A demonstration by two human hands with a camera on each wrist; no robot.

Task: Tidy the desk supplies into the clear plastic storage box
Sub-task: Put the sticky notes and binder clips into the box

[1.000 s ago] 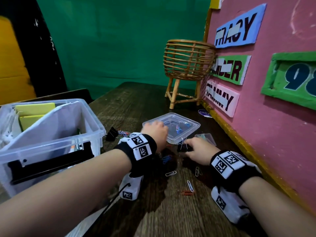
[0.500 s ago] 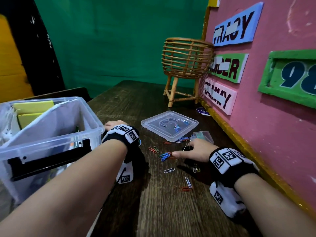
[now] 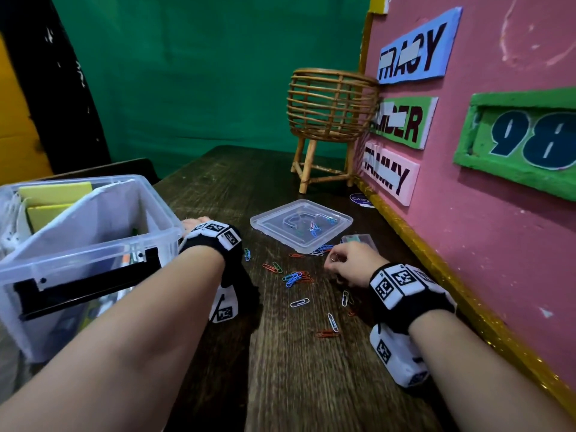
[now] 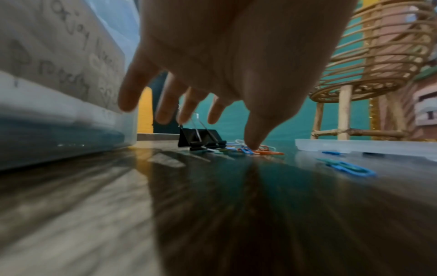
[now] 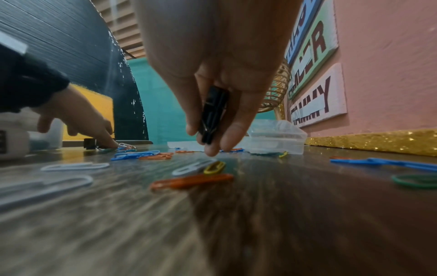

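The clear plastic storage box [image 3: 131,244] stands at the left, holding yellow pads and paper. My left hand [image 3: 194,224] lies low beside its right wall with fingers spread [image 4: 227,130]; the thumb tip touches a heap of coloured paper clips [image 4: 255,150], and black binder clips [image 4: 201,138] sit just under the fingers. My right hand [image 3: 338,265] hovers over the table near the wall and pinches a black binder clip [image 5: 214,112] between thumb and fingers. Several paper clips [image 3: 296,277] lie scattered between the hands.
A clear flat lid [image 3: 300,224] with a few clips on it lies behind the scatter, a small clear case [image 3: 360,241] beside it. A rattan basket stand [image 3: 330,107] is at the back. The pink board [image 3: 467,213] with its gold edge bounds the right side.
My left hand left the flat lid and swung left to the binder clips by the storage box. My right hand curled round the black binder clip and raised it off the table.
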